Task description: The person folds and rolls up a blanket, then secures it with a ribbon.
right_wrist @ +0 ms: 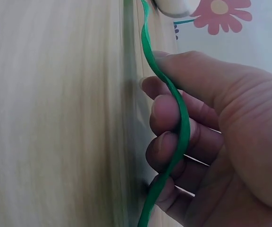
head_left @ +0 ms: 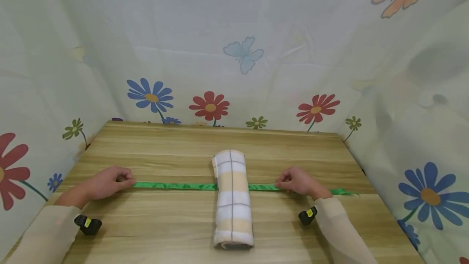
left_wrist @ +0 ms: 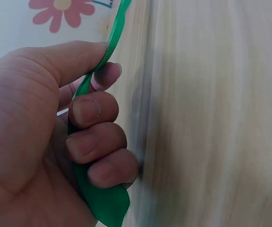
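Observation:
A green ribbon (head_left: 176, 185) runs left to right across the table, passing beneath a rolled checked cloth (head_left: 233, 199) in cream, white and grey. My left hand (head_left: 110, 183) pinches the ribbon between thumb and forefinger; in the left wrist view the other fingers curl over its tail (left_wrist: 105, 203). On the other side, my right hand (head_left: 298, 180) pinches the ribbon between thumb and index finger. The free end (head_left: 340, 191) lies beyond the right wrist. The stretch under the cloth is hidden. The roll stands lengthwise, its near end showing the folded layers.
The wood-grain table (head_left: 165, 223) carries the roll and ribbon. Behind it hangs a pale curtain (head_left: 190, 23) printed with flowers and butterflies. Small black cameras are strapped at the left wrist (head_left: 88, 225) and the right wrist (head_left: 307, 215).

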